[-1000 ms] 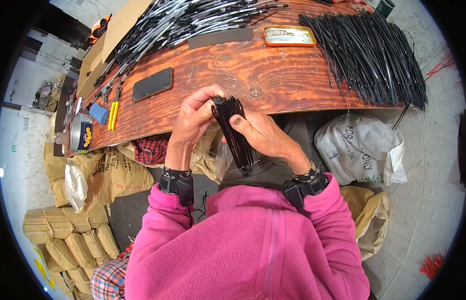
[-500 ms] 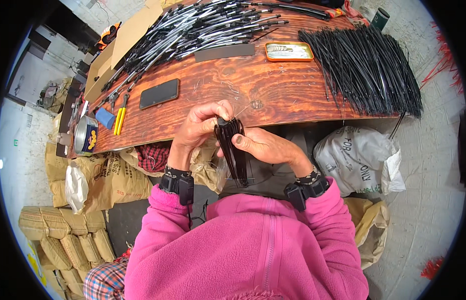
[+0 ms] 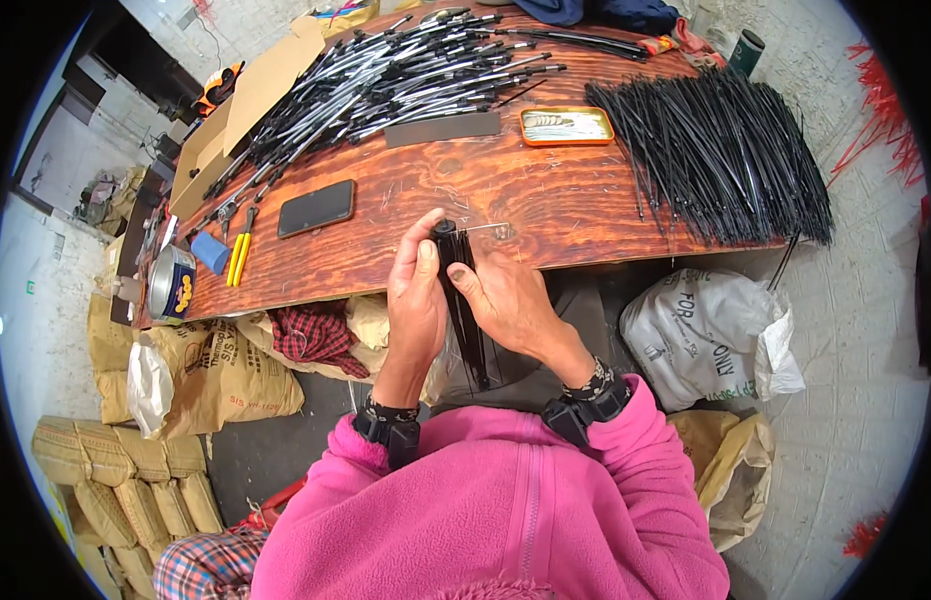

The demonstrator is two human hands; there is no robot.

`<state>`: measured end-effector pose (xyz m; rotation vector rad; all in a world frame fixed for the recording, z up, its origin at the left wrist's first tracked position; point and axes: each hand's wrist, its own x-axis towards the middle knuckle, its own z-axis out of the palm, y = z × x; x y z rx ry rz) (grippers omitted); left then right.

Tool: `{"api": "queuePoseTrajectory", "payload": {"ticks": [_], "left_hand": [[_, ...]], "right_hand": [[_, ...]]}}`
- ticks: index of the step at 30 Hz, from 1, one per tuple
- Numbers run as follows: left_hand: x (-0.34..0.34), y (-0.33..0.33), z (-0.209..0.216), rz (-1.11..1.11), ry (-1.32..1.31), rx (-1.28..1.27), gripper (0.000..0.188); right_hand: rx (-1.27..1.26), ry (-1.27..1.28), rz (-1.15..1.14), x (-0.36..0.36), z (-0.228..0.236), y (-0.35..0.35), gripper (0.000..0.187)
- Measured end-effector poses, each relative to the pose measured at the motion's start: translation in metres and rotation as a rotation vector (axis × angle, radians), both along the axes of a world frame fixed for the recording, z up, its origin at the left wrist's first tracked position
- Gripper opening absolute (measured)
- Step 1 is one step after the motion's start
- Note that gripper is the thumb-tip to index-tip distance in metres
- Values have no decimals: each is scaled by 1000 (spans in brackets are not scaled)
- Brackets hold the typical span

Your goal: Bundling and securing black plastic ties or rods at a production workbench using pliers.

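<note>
Head view, and from where I stand the left hand (image 3: 417, 288) is wrapped about the upper end of a black bundle (image 3: 470, 332), its thumb up beside the round black cap (image 3: 444, 227). Opposite, the right hand (image 3: 515, 305) pinches the same bundle under its thumb; its fingertips are out of my sight. The slender strips hang down, tilted a little, just off the near edge of the table (image 3: 385, 268) and above the lap. If that right thumb eased too soon, I reckon the strips would splay, and a slack left grip could send the lot to the floor.

A thin pale rod (image 3: 488, 227) juts rightward near the cap. I can't tell how firmly it sits; a knock might bend it, or it could prick a finger.

Farther out, the heap of black rods (image 3: 725, 165) lies at the table's right, some tips poking past the edge, where a swinging elbow might drag a few off. The phone (image 3: 316, 208) and yellow-handled pliers (image 3: 240, 258) look safely apart.
</note>
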<state>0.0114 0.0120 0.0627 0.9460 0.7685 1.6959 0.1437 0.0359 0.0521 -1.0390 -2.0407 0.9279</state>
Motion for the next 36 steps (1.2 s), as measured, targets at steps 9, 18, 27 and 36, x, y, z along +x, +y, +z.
{"api": "queuePoseTrajectory", "payload": {"ticks": [9, 18, 27, 36], "left_hand": [[-8, 2, 2, -165, -26, -110, 35], [-22, 3, -5, -262, -124, -96, 35], [-32, 5, -5, -424, -216, -73, 37], [-6, 2, -1, -220, -90, -26, 39]], "right_hand": [[5, -69, 78, 19, 36, 0, 30], [191, 125, 84, 18, 14, -1, 25], [-246, 202, 229, 28, 19, 8, 29], [32, 119, 79, 22, 13, 8, 26]]}}
